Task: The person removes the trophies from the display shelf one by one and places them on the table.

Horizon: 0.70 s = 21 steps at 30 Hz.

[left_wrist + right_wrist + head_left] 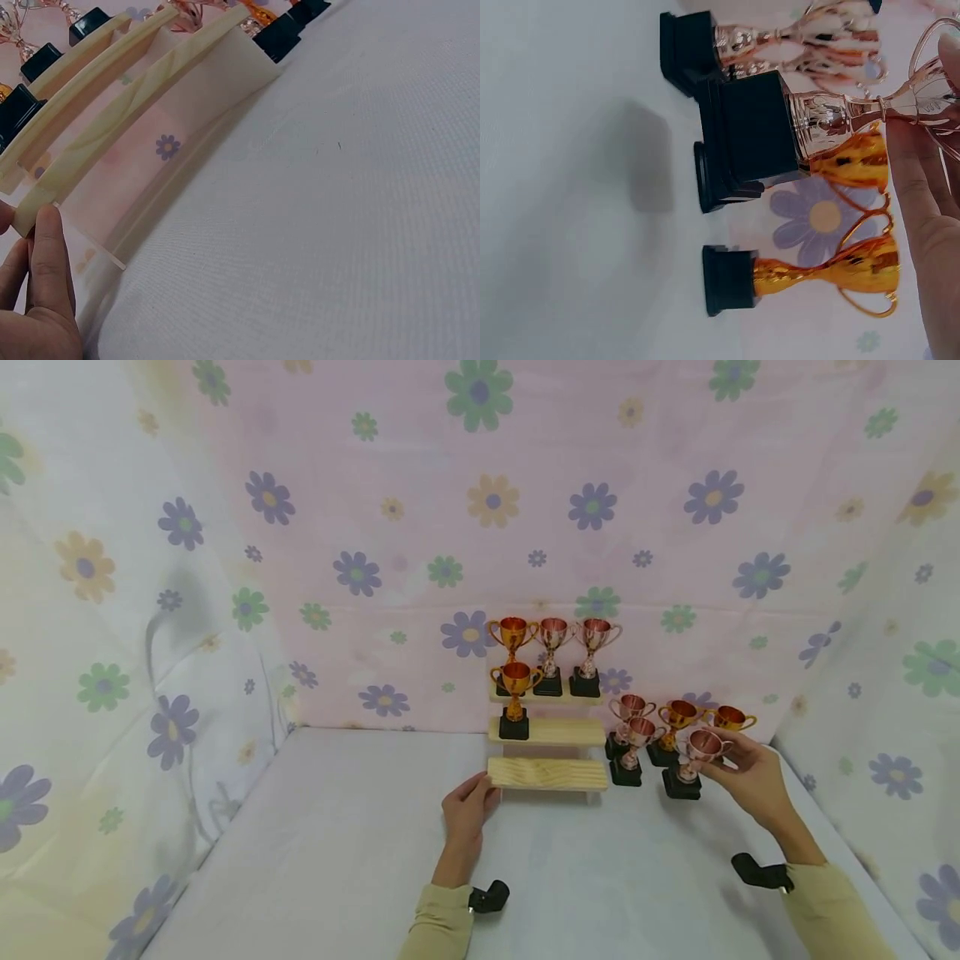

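Observation:
My right hand [757, 781] holds a rose-gold trophy cup [705, 745] by its bowl, at the right of the head view. In the right wrist view its black base [759, 127] hangs above the table, upright, with a shadow on the cloth. My left hand [463, 814] pinches the left end of the lowest step [551, 774] of a three-step wooden stand, thumb on top and fingers beneath. On the top step stand a gold trophy [513, 631] and two rose-gold trophies [553, 635]. Another gold trophy [516, 678] stands at the left of the middle step.
Right of the stand, two rose-gold trophies [641, 732] stand on the white-covered table [337, 843]. Two gold trophies [680, 714] stand behind my right hand. Flower-patterned cloth [420, 527] hangs behind and at both sides. Each wrist wears a black camera [489, 897].

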Each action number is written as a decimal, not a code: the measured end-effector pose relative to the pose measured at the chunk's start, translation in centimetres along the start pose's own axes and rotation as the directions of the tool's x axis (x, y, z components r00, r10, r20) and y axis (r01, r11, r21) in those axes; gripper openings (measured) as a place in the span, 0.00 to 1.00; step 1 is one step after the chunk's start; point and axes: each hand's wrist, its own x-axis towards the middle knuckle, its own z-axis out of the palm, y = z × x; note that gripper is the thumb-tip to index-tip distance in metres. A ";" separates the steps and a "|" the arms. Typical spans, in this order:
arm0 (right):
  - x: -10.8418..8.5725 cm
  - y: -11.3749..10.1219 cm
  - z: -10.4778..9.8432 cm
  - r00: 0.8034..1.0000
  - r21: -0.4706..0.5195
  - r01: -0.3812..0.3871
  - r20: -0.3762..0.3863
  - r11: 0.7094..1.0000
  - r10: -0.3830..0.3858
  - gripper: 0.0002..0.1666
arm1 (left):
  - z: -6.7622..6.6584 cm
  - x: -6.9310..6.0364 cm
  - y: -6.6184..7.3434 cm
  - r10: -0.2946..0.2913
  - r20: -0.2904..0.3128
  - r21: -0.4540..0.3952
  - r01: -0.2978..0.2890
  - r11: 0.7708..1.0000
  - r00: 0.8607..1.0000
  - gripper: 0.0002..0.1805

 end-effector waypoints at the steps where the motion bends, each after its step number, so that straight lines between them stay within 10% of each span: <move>1: 0.1 0.4 0.0 1.000 -0.016 -0.017 -0.003 1.000 0.017 0.32 | 0.0 0.1 0.0 -0.001 -0.001 0.000 0.001 1.000 1.000 0.16; 21: 2.3 3.4 0.6 0.966 -0.146 -0.247 0.036 0.958 0.255 0.37 | 0.1 0.2 -0.2 0.008 -0.020 0.020 -0.008 1.000 1.000 0.15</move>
